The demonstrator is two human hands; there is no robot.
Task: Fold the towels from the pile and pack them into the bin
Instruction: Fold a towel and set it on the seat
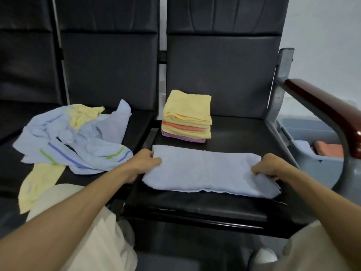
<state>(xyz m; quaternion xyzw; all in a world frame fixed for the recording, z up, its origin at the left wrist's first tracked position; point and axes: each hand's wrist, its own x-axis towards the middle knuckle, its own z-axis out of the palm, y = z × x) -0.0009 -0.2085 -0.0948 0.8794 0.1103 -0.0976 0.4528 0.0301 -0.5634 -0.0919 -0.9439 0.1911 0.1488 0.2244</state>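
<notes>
Both forearms reach forward from the bottom edge. Left hand pinches the left end of a pale blue towel; grip clamped on the cloth edge, thumb on top. Right hand clamps the right end, fingers curled over a raised fold. Towel lies as a long folded strip across the front of the black seat. Behind it, toward the seat back, sits a stack of folded towels: yellow on top, then orange, yellow, purple. Unfolded pile of blue and yellow towels lies on the neighbouring seat to the left. Grey bin stands right of the armrest, folded orange and blue towels inside.
</notes>
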